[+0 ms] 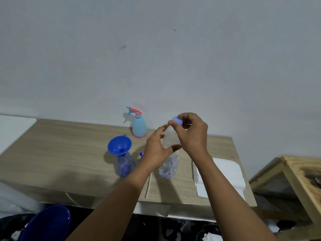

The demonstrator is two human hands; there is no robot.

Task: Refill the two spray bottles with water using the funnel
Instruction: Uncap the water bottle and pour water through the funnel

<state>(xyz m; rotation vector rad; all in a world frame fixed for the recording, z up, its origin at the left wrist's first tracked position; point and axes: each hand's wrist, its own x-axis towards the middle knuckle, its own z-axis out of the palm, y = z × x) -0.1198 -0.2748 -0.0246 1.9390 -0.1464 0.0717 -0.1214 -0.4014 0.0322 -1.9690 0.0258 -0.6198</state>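
A clear plastic water bottle (169, 164) stands on the wooden table (69, 153). My left hand (156, 150) grips its upper body. My right hand (191, 133) pinches the blue cap (177, 120) at the bottle's top. To the left stands a clear bluish spray bottle body (124, 165) with a blue funnel (119, 145) in its neck. A light blue spray bottle (139, 126) with a pink trigger head stands at the back by the wall. A small blue part (141, 154) peeks out behind my left wrist.
White paper (225, 173) lies on the table to the right, under my right forearm. A blue basin (48, 223) sits low at the front left. A wooden frame (291, 180) stands to the right of the table. A white surface (12, 127) adjoins the table's left.
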